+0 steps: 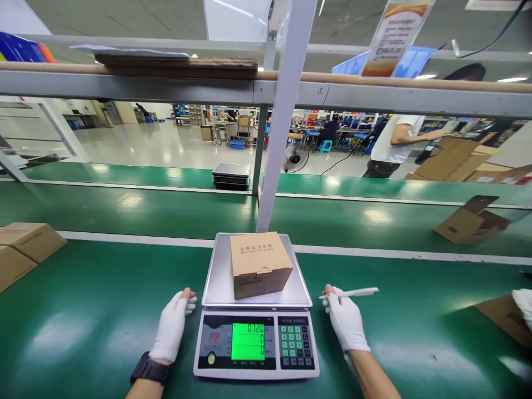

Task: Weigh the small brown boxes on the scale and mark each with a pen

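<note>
A closed brown cardboard box, printed "Brushless DC pump", sits slightly turned on the metal pan of a digital scale. The scale's green display reads about 0.720, with zeros below. Just left of the pan is my left hand in a white glove with bare fingertips, its fingers curled together around nothing visible. To the right of the scale, my gloved right hand grips a white pen that points sideways. Neither hand touches the box.
Cardboard boxes stand at the left on the green worktop. An open carton lies at the back right. Another person's gloved hand is by a box at the right edge. A post rises behind the scale.
</note>
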Motion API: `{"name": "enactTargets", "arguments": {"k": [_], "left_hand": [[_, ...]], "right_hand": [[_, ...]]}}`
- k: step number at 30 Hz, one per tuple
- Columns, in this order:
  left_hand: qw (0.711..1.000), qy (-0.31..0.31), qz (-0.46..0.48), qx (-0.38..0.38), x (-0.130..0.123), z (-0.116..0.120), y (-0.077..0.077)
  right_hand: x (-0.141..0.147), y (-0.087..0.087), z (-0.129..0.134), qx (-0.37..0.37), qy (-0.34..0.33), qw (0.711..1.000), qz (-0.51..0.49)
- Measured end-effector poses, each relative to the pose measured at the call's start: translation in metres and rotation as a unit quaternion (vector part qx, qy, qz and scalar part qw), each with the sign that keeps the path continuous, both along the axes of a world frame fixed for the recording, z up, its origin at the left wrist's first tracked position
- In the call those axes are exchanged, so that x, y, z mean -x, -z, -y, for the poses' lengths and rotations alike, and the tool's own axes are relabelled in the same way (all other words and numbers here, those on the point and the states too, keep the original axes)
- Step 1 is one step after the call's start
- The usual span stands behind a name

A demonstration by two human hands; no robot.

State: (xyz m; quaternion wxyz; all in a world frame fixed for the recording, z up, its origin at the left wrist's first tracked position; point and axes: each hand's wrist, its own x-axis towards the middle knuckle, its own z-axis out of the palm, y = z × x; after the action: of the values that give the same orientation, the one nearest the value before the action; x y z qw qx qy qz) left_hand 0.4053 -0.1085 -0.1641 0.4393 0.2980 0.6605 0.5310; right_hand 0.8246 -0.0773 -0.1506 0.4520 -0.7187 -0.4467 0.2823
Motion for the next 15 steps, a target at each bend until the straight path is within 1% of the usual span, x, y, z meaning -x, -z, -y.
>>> {"name": "enactTargets", "arguments": {"k": [2, 3, 5, 7, 9, 11, 13, 15], "left_hand": [[0.999, -0.016, 0.044, 0.002, 0.006, 0.003, -0.008], [0.998, -0.021, 0.052, -0.006, 0.009, 0.003, -0.015], [0.999, -0.014, 0.034, -0.037, 0.01, 0.002, -0.036], [0.997, 0.009, -0.01, -0.074, 0.008, -0.001, -0.063], [0.992, 0.037, -0.053, -0.113, 0.0, -0.009, -0.092], [0.982, 0.073, -0.067, -0.161, -0.013, -0.018, -0.117], [0.966, 0.13, -0.062, -0.213, -0.03, -0.027, -0.133], [0.946, 0.2, -0.06, -0.249, -0.05, -0.034, -0.14]], "right_hand": [[0.003, -0.019, -0.005, -0.036, -0.018, 0.999, -0.032], [0.006, -0.031, -0.007, -0.055, -0.028, 0.997, -0.049], [0.014, -0.059, -0.011, -0.09, -0.045, 0.992, -0.076], [0.025, -0.087, -0.014, -0.121, -0.063, 0.987, -0.079], [0.04, -0.115, -0.018, -0.148, -0.086, 0.983, -0.067], [0.058, -0.14, -0.021, -0.171, -0.116, 0.977, -0.054], [0.077, -0.161, -0.023, -0.202, -0.146, 0.968, -0.023], [0.096, -0.179, -0.025, -0.231, -0.186, 0.955, 0.015]]}}
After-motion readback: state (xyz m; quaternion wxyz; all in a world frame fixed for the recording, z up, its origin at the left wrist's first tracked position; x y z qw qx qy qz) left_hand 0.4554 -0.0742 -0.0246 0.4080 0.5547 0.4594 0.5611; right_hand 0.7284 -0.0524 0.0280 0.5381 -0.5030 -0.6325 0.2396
